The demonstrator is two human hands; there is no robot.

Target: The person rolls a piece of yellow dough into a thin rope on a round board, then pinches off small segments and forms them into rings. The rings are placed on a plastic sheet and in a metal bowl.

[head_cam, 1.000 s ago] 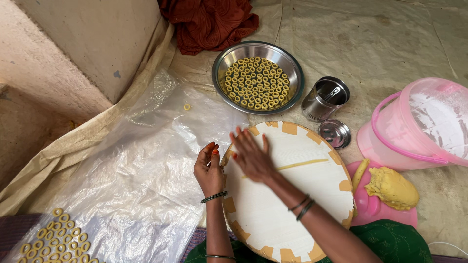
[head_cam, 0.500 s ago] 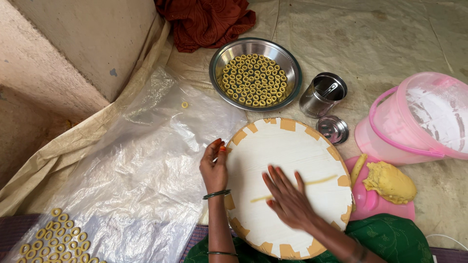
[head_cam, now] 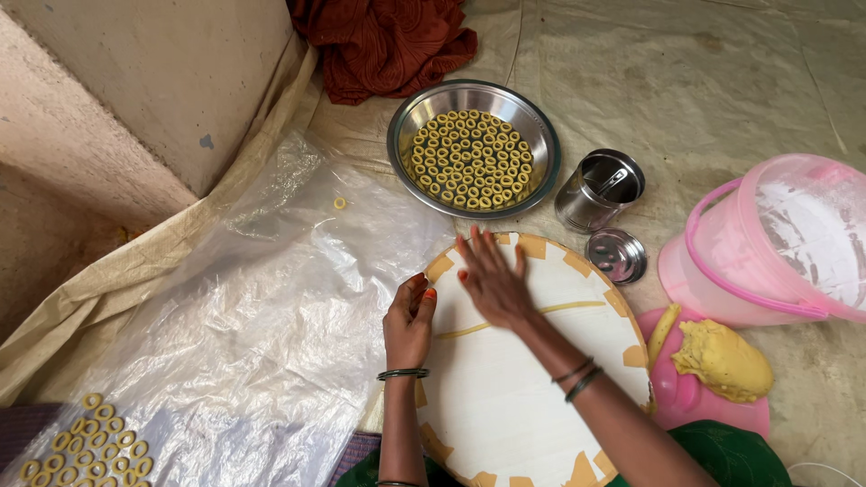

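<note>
The right hand lies flat, fingers spread, on a thin yellow dough strand stretched across the round white board with orange edge patches. The left hand — loosely curled, holding nothing visible — rests at the board's left rim, near a crinkled clear plastic sheet.

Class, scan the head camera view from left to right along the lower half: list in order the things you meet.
Dough rings on the plastic sheet → left hand → right hand rolling a dough strip on the round board → yellow dough lump on the pink lid.
</note>
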